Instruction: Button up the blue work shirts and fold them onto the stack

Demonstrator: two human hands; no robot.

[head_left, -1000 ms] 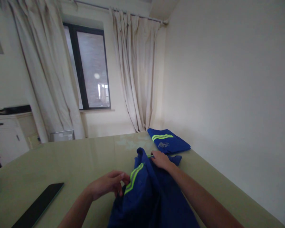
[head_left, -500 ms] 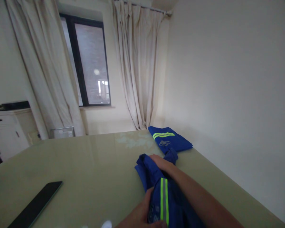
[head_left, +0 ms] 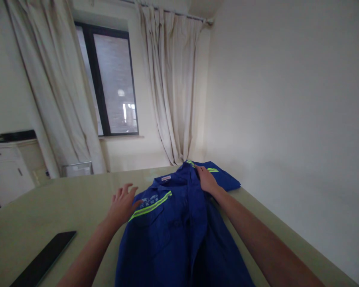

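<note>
A blue work jacket [head_left: 173,223] with yellow-green reflective stripes lies spread out in front of me, its collar label facing up at the far end. Beside its left shoulder, near the printed lettering, my left hand [head_left: 122,201] is open with fingers spread, the fingertips at the edge of the fabric. My right hand [head_left: 208,180] grips the jacket's right front near the collar, where the cloth is bunched up. Its fingertips are partly hidden by the fabric. Just behind that hand lies a folded blue garment [head_left: 224,177] with a similar stripe, partly covered by the jacket.
The pale green table [head_left: 86,203] carries a dark flat tablet-like object [head_left: 44,259] at the near left. A plain wall [head_left: 287,119] runs along the right side. Curtains [head_left: 173,87], a window and a white cabinet [head_left: 8,163] stand beyond the table.
The jacket has gone from a bunched bundle to lying spread out. My left hand has let go and moved left and away from me; my right hand has moved slightly farther away.
</note>
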